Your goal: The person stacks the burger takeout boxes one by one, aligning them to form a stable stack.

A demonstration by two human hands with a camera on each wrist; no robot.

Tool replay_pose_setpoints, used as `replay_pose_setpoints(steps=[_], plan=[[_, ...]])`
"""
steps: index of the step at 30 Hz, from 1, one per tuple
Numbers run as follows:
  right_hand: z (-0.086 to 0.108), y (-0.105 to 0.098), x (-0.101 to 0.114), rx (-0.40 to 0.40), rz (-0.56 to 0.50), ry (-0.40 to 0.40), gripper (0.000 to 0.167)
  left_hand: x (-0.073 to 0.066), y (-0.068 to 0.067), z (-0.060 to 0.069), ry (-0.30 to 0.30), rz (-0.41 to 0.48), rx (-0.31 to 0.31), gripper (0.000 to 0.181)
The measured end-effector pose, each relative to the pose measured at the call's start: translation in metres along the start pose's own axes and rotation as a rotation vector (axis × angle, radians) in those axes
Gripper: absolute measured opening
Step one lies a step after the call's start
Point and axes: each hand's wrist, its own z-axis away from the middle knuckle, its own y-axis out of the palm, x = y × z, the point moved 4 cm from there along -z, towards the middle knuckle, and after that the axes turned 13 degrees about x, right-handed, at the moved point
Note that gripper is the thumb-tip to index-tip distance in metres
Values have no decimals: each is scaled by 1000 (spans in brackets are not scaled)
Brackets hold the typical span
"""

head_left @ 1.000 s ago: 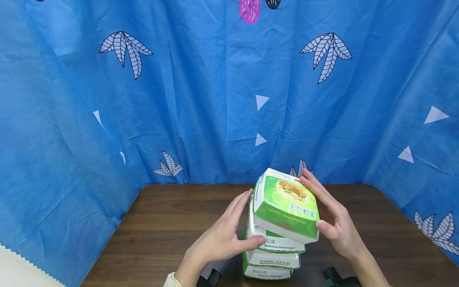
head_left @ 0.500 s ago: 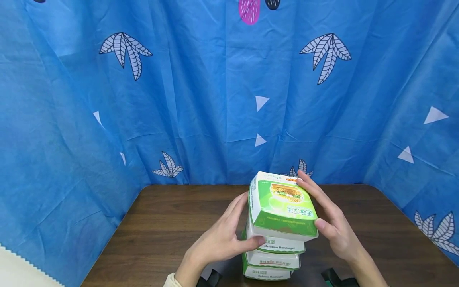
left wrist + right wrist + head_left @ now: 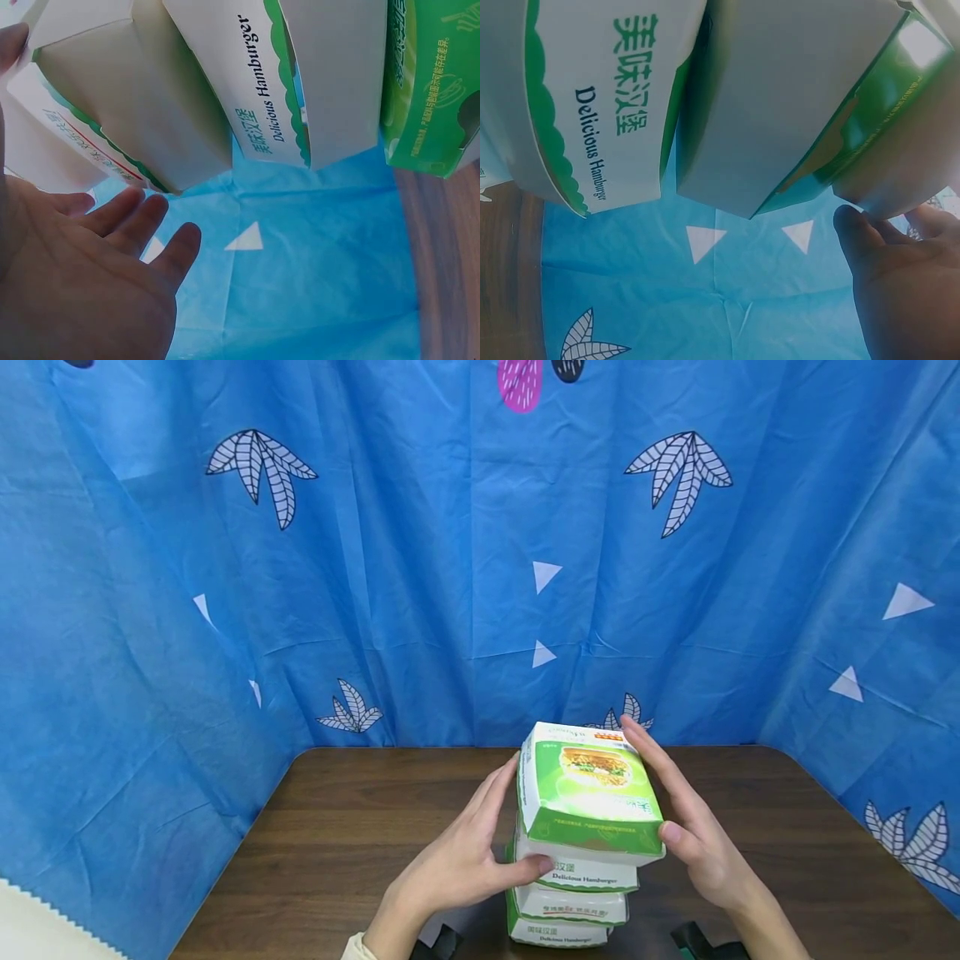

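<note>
Several green-and-white paper hamburger boxes stand in a slightly uneven stack in the head view. My right hand holds the top box by its right side, thumb at the near corner and fingers toward the back. That box overhangs a little to the right; whether it rests fully on the one below is hard to tell. My left hand grips the second box from the left, thumb across its front. In the left wrist view, the other fingers spread beside the boxes. Lower down are the red-lined box and the bottom box.
The stack stands on a dark wooden table, near its front edge. A blue patterned curtain hangs around the back and sides. Black straps show below the wrists.
The top box has shifted left and down and turned from a strong tilt to nearly level over the stack. My right hand moved slightly left with it; my left hand stayed almost still.
</note>
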Motion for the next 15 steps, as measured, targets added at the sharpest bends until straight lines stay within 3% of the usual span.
replay_pose_setpoints(steps=[15], plan=[[3,-1,-5,36,-16,3,73,1,0,1,-31,9,15,108]])
